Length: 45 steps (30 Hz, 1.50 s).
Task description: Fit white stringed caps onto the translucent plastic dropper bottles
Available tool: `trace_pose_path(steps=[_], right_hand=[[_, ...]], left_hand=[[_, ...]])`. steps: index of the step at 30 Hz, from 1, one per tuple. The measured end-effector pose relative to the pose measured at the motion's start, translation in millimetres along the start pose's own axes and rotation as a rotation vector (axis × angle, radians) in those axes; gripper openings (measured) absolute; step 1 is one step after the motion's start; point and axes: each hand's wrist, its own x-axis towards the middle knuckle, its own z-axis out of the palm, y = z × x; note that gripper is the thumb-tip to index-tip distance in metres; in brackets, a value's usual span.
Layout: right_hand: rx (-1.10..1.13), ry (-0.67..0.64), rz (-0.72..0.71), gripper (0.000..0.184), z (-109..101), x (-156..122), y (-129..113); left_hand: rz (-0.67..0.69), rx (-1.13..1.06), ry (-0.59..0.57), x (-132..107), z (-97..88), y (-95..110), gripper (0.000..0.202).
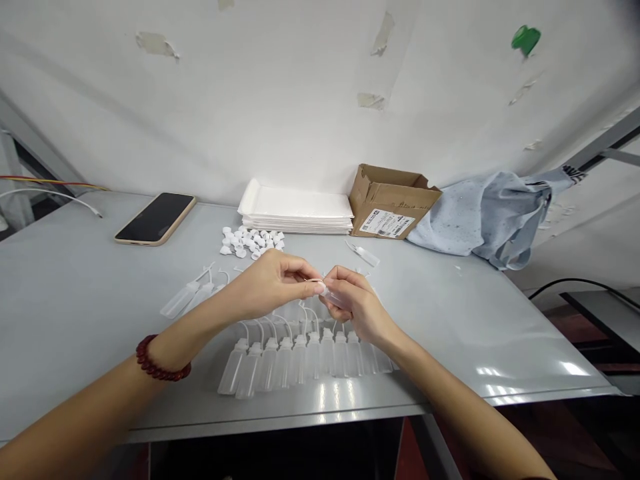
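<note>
Above the table's middle, my right hand (357, 303) is closed around a small translucent plastic bottle (336, 297), whose body is mostly covered by the fingers. My left hand (273, 283) pinches at the top of the same bottle, where a thin white strap shows between the fingertips. What exactly lies under the left thumb is hidden. Below both hands, several similar bottles (270, 363) lie side by side in a row, with thin straps at their necks. Beyond the hands is a heap of small white caps (253, 241).
More strapped bottles (183, 300) lie beneath my left forearm, and a single one (365, 253) lies behind my right hand. Along the wall are a stack of white padded envelopes (297, 207), a cardboard box (393, 203) and blue cloth (465, 213). A phone (156, 219) lies at left.
</note>
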Motion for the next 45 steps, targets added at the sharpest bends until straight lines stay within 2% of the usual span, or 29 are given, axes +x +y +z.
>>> trace_pose_path(steps=[5, 9, 12, 14, 19, 26, 33, 38, 40, 45], right_hand=[[-0.012, -0.005, -0.001, 0.021, -3.6, 0.3, -4.1], [-0.040, 0.007, -0.050, 0.022, -3.1, -1.0, -6.9], [-0.070, 0.019, -0.070, 0.022, -2.1, -2.3, -7.2], [-0.082, 0.015, -0.066, 0.022, -2.0, -3.0, -7.2], [-0.070, -0.004, -0.059, 0.023, -4.0, -3.0, -8.5], [-0.112, 0.000, -0.101, 0.024, -1.9, -4.6, -10.5], [-0.151, 0.014, -0.102, 0.025, -1.2, -4.4, -7.6], [-0.170, 0.027, -0.155, 0.027, -1.0, -4.4, -8.1], [-0.173, 0.023, -0.156, 0.027, -0.8, -5.1, -9.8], [-0.150, -0.007, -0.106, 0.026, -2.2, -6.3, -14.0]], left_hand=[[0.116, -0.047, 0.017, 0.7, 2.5, -3.3, 0.017], [0.022, -0.028, 0.055, 1.1, 3.9, -0.9, 0.026], [-0.039, -0.006, 0.027, 0.1, 4.6, 0.7, 0.024], [-0.027, -0.033, -0.005, -0.7, 4.8, 0.1, 0.022], [0.060, -0.124, 0.004, -0.6, 4.6, -2.7, 0.020], [-0.070, -0.025, 0.013, 0.0, 4.8, 1.5, 0.025], [-0.032, -0.031, -0.006, -2.2, 4.9, 2.0, 0.023], [-0.079, 0.038, -0.050, -0.3, 6.5, 1.0, 0.035], [-0.055, 0.050, -0.068, -0.6, 7.2, 1.5, 0.038], [0.021, 0.072, -0.031, -1.9, 6.3, 2.6, 0.033]])
